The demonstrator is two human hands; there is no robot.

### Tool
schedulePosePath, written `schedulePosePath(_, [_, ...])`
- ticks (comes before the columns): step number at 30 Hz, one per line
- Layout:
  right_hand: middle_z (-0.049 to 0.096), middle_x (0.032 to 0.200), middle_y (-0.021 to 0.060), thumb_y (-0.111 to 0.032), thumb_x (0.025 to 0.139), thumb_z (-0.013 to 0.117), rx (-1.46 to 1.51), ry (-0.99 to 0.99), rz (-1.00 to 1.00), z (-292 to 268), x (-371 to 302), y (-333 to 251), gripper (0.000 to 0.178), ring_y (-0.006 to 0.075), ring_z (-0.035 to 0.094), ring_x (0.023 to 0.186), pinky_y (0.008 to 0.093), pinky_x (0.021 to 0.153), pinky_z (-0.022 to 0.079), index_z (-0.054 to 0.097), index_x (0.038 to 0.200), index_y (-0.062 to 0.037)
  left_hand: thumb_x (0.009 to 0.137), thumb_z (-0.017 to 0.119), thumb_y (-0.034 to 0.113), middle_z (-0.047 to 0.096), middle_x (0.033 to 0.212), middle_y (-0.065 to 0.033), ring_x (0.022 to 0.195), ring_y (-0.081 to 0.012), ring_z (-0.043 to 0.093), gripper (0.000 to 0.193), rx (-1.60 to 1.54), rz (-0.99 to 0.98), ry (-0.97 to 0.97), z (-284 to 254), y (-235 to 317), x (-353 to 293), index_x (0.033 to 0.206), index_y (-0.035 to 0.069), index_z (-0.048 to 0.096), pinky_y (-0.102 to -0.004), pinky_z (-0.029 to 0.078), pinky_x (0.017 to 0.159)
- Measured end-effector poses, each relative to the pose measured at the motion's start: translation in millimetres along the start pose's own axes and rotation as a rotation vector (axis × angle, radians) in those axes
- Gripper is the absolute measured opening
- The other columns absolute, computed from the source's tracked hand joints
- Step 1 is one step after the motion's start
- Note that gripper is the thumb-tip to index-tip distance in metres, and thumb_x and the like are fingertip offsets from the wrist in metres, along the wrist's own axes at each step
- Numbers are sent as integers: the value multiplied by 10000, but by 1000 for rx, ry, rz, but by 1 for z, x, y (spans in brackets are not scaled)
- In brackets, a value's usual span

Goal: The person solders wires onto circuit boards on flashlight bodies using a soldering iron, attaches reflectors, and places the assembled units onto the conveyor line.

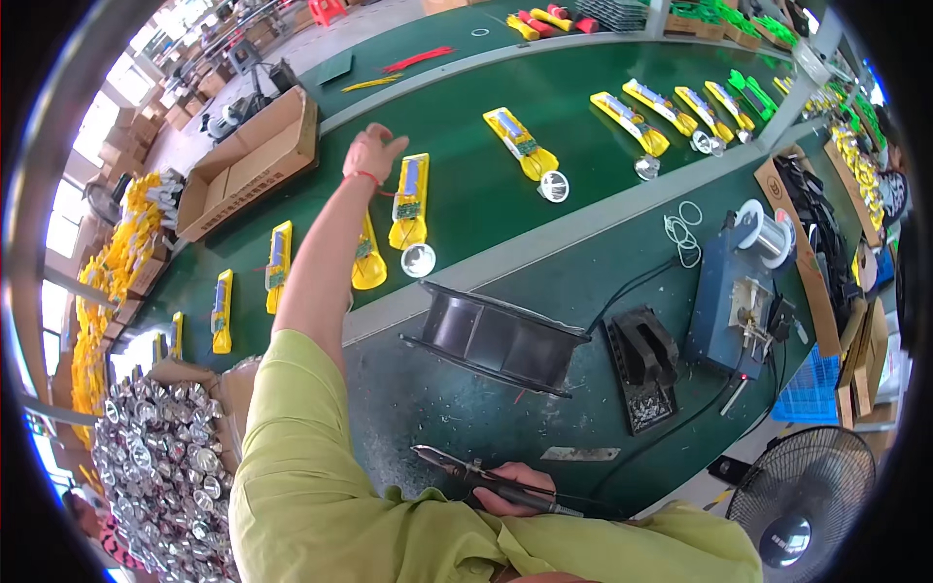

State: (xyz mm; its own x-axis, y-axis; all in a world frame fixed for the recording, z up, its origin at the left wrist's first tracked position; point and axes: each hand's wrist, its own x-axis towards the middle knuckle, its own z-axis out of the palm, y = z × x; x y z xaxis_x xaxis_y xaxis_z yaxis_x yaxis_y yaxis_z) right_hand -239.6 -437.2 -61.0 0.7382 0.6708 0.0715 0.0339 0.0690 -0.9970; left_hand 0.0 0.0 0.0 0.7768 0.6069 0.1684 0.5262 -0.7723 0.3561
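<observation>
Lime-green fabric sleeve (296,398), then your left hand (372,155) over dark-green flat belt (459,209): fingers loosely spread, apparently empty. Just right (left hand nearer): long yellow plastic casing (409,225) on belt, long axis toward you. Farther right, your right hand (517,486) grips dark slender tool (465,469).

The left forearm (316,262) covers the upper end of one yellow casing (369,266) at the green belt's (452,121) near edge; whether the left hand (372,155) touches the belt cannot be told; the right hand (522,486) hides part of its dark tool (470,471), near the surface's (564,253) near edge; the circuit boards' (409,210) parts are too small to make out; the picture's rim crops the reflector heap (165,457).
</observation>
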Motion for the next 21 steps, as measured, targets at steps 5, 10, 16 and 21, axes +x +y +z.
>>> schedulePosePath(5, [619,726,55,-47,719,739,156,-234,-160,-11,-11,22,383,86,566,584,225,518,424,511,1024,-8,740,623,489,511,1170,-165,1094,-329,493,520,118,-207,285,-71,-55,-33,1105,125,552,-394,430,880])
schedulePosePath(10, [630,744,53,-61,708,747,-457,-309,-624,-13,12,7,276,66,577,629,222,517,441,557,904,-22,705,665,449,462,1206,-171,1138,-378,436,662,357,-312,174,-76,-126,-116,1258,171,433,-419,411,916])
schedulePosePath(16, [620,713,33,-123,697,754,-18,74,131,8,-10,-26,260,70,559,615,227,561,451,589,875,-30,758,609,323,412,1254,-215,1156,-374,432,730,74,-311,-34,-63,-153,-173,1386,185,262,-427,381,959])
schedulePosePath(21, [625,758,36,-158,743,726,-171,110,256,7,-14,-35,238,81,564,700,257,629,461,606,914,-44,791,549,181,393,1323,-205,1231,-363,361,660,-43,-156,-8,-95,-101,-268,1383,116,263,-417,325,1008])
